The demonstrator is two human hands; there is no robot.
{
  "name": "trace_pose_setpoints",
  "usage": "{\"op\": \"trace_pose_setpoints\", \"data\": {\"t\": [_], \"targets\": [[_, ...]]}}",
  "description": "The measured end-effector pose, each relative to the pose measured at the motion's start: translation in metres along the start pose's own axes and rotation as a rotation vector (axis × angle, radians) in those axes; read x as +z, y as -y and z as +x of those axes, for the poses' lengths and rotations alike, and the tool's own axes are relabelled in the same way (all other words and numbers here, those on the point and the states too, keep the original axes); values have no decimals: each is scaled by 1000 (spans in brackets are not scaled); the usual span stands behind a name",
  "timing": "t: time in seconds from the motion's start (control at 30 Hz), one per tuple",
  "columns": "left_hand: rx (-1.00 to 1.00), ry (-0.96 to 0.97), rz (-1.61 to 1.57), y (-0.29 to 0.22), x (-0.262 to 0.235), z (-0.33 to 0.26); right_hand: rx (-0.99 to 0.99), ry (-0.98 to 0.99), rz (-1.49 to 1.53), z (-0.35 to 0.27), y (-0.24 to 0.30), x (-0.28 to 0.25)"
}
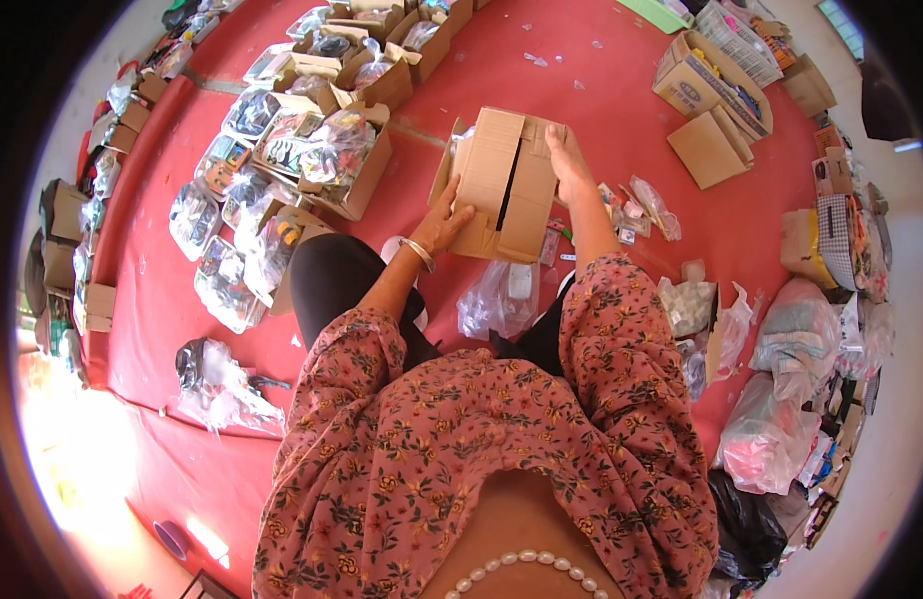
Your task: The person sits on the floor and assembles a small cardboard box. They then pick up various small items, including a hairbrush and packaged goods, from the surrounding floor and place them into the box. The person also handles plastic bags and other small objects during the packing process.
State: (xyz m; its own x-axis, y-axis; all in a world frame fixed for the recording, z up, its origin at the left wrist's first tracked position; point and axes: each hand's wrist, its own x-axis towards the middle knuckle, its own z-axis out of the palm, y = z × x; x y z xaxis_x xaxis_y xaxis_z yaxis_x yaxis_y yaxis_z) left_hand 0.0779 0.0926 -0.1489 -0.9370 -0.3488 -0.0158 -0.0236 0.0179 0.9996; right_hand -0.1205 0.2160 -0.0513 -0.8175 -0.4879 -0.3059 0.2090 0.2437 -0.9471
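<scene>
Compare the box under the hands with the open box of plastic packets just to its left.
The held box has its flaps folded nearly shut, with a dark slit between them; the packet box stands open. The held box shows only a bit of plastic at its edge; the packet box is heaped with clear packets. The left hand and right hand touch the held box; nobody touches the other. Both are brown cardboard on the red floor.

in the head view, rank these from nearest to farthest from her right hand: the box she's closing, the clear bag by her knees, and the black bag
1. Cardboard box: under the right hand, which presses its flap.
2. Clear plastic bag: on the red floor just below the box, between her knees.
3. Black bag: far lower right, by the wall.
</scene>
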Motion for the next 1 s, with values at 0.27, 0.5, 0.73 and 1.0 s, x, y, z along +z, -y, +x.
{"op": "trace_pose_setpoints", "data": {"t": [0.27, 0.5, 0.73, 1.0], "targets": [[-1, 103, -28, -39, 7, 0, 198, 131, 317, -16, -15, 11], [134, 105, 92, -86, 12, -5, 2, 102, 302, -39, 22, -10], [204, 75, 241, -80, 18, 4, 21, 16, 364, -25, 28, -20], [290, -40, 525, -133, 14, 9, 62, -54, 375, -51, 74, -6]]}}
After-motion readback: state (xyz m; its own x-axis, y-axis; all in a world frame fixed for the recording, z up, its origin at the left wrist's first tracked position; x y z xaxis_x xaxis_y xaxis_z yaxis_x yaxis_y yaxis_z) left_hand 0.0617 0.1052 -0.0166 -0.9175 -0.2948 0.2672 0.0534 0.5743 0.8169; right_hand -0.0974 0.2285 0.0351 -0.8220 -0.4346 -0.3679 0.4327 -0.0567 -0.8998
